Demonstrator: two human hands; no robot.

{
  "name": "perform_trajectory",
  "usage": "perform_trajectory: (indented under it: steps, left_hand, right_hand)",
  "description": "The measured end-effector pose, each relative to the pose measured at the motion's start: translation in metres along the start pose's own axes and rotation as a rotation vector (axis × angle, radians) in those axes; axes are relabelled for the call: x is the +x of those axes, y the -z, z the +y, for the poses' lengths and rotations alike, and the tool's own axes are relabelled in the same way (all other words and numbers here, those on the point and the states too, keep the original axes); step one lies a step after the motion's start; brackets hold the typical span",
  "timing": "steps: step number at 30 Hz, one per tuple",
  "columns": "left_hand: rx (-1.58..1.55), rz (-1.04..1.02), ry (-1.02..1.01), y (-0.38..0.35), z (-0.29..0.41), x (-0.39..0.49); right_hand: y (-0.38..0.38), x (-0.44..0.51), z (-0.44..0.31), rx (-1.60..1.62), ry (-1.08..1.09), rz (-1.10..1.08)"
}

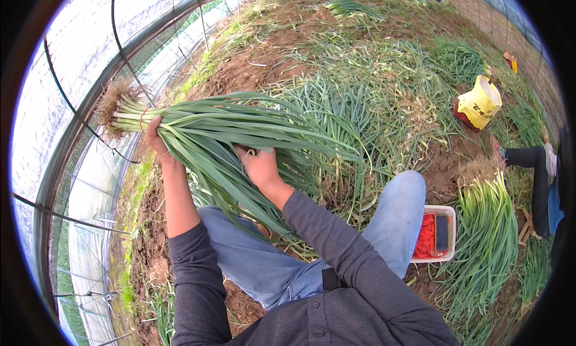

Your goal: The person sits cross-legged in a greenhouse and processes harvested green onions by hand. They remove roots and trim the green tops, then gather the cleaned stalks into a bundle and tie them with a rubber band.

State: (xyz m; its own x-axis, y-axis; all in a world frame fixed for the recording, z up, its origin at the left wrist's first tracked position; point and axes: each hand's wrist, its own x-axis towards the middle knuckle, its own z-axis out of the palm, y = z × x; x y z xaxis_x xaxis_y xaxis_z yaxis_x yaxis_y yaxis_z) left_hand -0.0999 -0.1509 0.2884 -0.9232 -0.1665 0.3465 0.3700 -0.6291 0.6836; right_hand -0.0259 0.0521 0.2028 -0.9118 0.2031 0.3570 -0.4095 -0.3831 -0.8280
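A large bunch of long green leafy alliums, like scallions or garlic greens, lies across both my arms' reach, roots to the left. A thin red band circles its pale stems near the roots. My left hand grips the bunch just behind that band, with the fingers partly hidden by leaves. Farther along, my right hand is curled at the underside of the leaves, with a thin pale strand at its fingers; whether it grips leaves is hard to tell.
At my right knee stands a white plastic tub with red bands and a dark phone-like object. Beyond it lies a pile of the same greens. A yellow bag stands farther off. Another person's leg shows at right. Plastic greenhouse film curves along the left.
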Motion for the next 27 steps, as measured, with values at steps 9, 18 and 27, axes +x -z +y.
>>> perform_trajectory:
  steps: [9,18,27]
  left_hand:
    - [0.025,0.037,0.015,-0.006,-0.005,-0.003]
    - [0.026,-0.011,0.056,-0.011,-0.006,-0.004]
    - [0.043,0.046,0.018,-0.016,-0.012,-0.004]
  right_hand:
    - [0.000,-0.013,0.003,0.074,-0.084,-0.037]
    - [-0.012,-0.004,-0.008,0.156,-0.113,0.016]
    - [-0.018,0.000,-0.001,0.195,-0.006,0.156]
